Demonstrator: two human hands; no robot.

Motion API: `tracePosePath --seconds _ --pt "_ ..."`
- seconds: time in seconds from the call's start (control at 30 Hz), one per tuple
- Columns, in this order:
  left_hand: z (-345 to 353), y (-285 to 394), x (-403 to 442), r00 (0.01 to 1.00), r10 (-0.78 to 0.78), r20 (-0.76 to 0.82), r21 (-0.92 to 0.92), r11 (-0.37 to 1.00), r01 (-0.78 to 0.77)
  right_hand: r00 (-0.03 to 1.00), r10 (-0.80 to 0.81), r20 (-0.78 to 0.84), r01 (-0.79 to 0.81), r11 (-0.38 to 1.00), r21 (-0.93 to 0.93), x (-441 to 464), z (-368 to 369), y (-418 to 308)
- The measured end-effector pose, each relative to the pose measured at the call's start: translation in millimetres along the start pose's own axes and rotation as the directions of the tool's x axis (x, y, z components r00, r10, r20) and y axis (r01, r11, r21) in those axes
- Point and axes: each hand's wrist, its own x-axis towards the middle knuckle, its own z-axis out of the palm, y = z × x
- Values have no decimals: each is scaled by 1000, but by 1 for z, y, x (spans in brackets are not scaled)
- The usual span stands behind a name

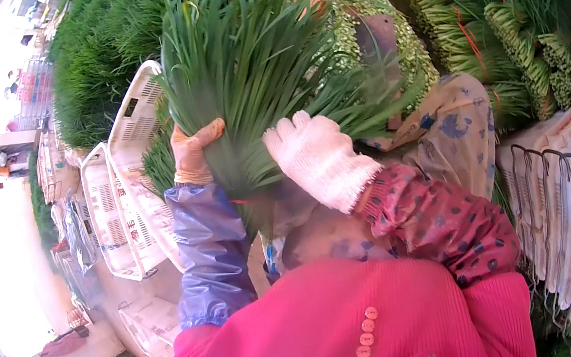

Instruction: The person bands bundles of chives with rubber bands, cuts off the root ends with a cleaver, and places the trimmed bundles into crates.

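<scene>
A large loose bunch of garlic chives (pixel 247 80) fans out in front of my body, its long green leaves pointing away from me. My left hand (pixel 197 151), in a tan-orange glove, is closed round the left side of the bunch, thumb across the front and the other fingers hidden behind. A red band (pixel 243 202) shows low on the bunch, below my hands. My right hand (pixel 315 155), in a white knitted glove, is closed over leaves on the right side; its fingertips are partly hidden. Some leaves spread rightward past it.
White plastic crates (pixel 132 128) stand at the left. Tied chive bundles (pixel 455 24) with red bands are stacked at the right, above white crates (pixel 565 201) with wire hooks. Cut green stems (pixel 408 32) lie beyond my covered knee. More chives (pixel 108 49) are heaped at the back left.
</scene>
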Motion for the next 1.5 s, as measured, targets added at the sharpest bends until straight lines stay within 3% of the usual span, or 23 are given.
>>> tracePosePath --seconds 0.03,0.1,0.13,0.17,0.23,0.3,0.37,0.4,0.47,0.63,0.77,0.83,0.87,1.0,1.07,1.23,1.3,1.33,1.43,1.5 --pt "-2 1 1 1000 15 -6 3 1000 -15 1000 -9 -14 9 1000 -3 1 -2 4" --pt "-9 -3 5 991 -12 136 -27 1000 16 893 -73 -445 120 989 80 3 -10 12" --pt "-14 0 9 969 -11 247 -44 999 23 904 -59 -423 112 989 101 10 -15 16" --pt "-15 -2 8 969 -1 245 -40 999 12 953 4 -303 23 996 84 16 -22 19" --pt "16 14 -9 985 61 163 -144 989 -37 983 81 -163 -33 961 275 26 -24 33" --pt "3 15 -3 988 60 142 -118 992 -43 977 55 206 -115 950 290 34 -37 40" --pt "5 27 -5 995 49 87 -20 999 -48 960 5 281 -83 960 267 34 -44 41" --pt "3 31 -6 995 55 82 -24 998 -53 960 0 279 -76 962 263 32 -42 39" --pt "-2 43 -5 994 75 79 -15 997 -74 993 66 96 -94 942 321 28 -37 34" --pt "8 59 -3 993 42 107 -37 999 -38 990 142 12 -138 931 339 28 -27 33" --pt "13 30 -3 985 -8 174 -45 999 16 990 118 83 -143 857 494 8 -17 47" --pt "21 25 -7 990 -34 135 -119 992 50 992 117 -52 -75 858 508 -3 -9 55" --pt "16 22 -6 990 -42 135 -87 995 54 988 143 51 -150 869 471 -7 -10 61" --pt "23 26 -11 979 -48 201 -139 987 77 958 277 78 -280 834 475 -20 4 89" --pt "22 23 -8 980 -15 197 -45 999 24 948 307 88 -310 815 489 -32 11 103" --pt "34 24 -19 971 12 240 -104 995 13 890 433 145 -454 805 382 -50 6 123" --pt "36 25 -23 967 29 254 -130 992 4 868 473 150 -471 692 546 -54 10 134" --pt "33 25 -23 966 9 258 -116 993 22 828 489 275 -544 582 604 -54 9 141" --pt "38 29 -28 963 6 270 -121 992 27 770 593 236 -626 629 460 -62 -16 153" --pt "38 27 -27 967 47 252 68 995 -67 664 748 12 -728 643 238 -65 -25 162"
